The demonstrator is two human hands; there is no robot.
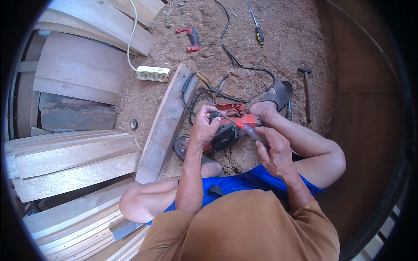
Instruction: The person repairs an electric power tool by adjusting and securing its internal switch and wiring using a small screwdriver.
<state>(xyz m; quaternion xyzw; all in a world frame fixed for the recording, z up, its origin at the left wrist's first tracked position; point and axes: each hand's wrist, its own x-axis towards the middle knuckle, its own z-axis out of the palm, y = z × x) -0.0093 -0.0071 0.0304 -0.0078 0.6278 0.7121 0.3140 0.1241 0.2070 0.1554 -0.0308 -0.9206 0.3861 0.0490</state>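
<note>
Screwdriver [251,131] is filling your gripping right hand [276,153]; your left hand [204,126], hold unclear, is apparently steadying the red-and-black power tool [225,135].

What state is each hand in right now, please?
Left hand: curled at the power tool; exactly what it grips cannot be told.
Right hand: closed, holding the screwdriver.
</note>
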